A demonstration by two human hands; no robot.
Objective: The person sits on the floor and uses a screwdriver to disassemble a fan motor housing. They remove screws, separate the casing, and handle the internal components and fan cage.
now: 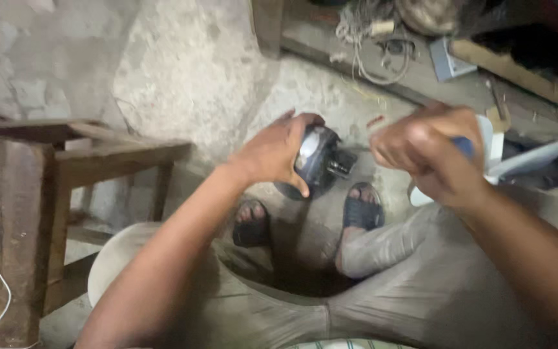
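Gripping the motor above your feet, your left hand wraps only its end; your right hand fists a blue handle. It could twist loose.

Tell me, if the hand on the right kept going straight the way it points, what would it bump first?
Probably the dark metal motor held in the left hand; the right hand points left toward it, though depth is hard to judge.
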